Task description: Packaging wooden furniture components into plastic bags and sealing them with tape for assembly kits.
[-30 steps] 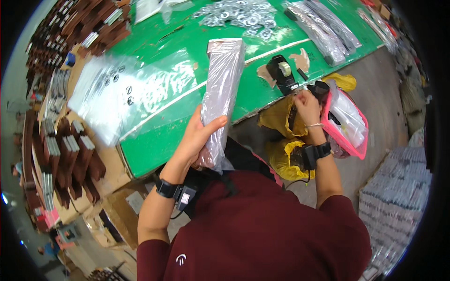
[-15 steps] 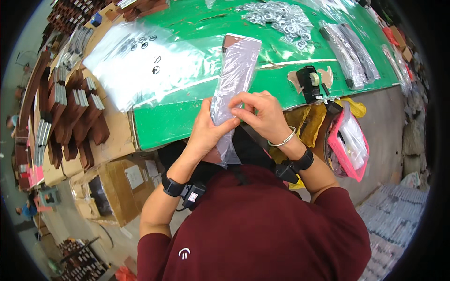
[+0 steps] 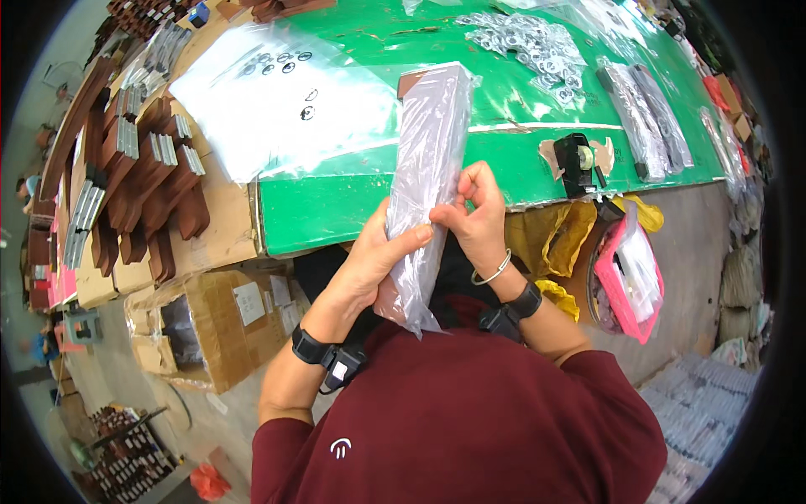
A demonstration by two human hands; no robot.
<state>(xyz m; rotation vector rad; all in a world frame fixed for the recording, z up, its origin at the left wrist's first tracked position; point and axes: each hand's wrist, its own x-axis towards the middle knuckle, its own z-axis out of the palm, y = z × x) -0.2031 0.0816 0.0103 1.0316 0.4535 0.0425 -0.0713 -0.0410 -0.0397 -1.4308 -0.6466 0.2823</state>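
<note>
A long brown piece in a clear plastic bag (image 3: pixel 428 139) slants up from my lap over the edge of the green table (image 3: pixel 336 214). My left hand (image 3: pixel 369 254) is closed round the lower part of it, the thumb lying across the film. At the bag's right side, my right hand (image 3: pixel 481 223) has its fingers curled, with thumb and forefinger pinching the film. The loose bottom of the bag hangs crumpled near my shirt.
Left lie stacked brown pieces (image 3: pixel 138 181) and plastic sheeting with black-marked rings (image 3: pixel 243 109). Toward the back right are small bagged rings (image 3: pixel 537 50), wrapped pieces (image 3: pixel 642 122) and a tape dispenser (image 3: pixel 575 164). Below are a cardboard box (image 3: pixel 222 336) and a pink-rimmed basket (image 3: pixel 642 323).
The wrapped piece has come nearer to me and more of its lower end shows. My right hand has shifted right and down along the bag's edge. The whole view has turned slightly.
</note>
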